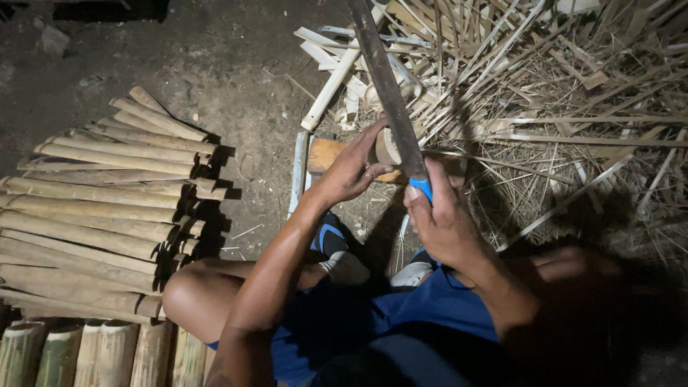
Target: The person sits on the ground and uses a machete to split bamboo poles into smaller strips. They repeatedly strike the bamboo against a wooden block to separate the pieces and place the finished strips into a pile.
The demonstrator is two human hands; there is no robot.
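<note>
Stacked split bamboo slats (100, 208) on the left, a heap of bamboo strips (545, 93) on the right; it looks like splitting work. The long blade (383, 86) rests on the short bamboo piece (388, 147) atop the wooden block (326, 154). Left hand (351, 172) cups the piece, fingers curled; right hand (444, 222) clenches the blue handle (421, 188).

The long dark blade (383, 86) runs off the top edge, its tip unseen. The right hand (444, 222) covers most of the blue handle (423, 188). The bamboo piece (387, 147) is partly hidden behind the left hand (351, 172). Green bamboo tubes (86, 355) are cut by the bottom edge. Lower right lies in shadow.
</note>
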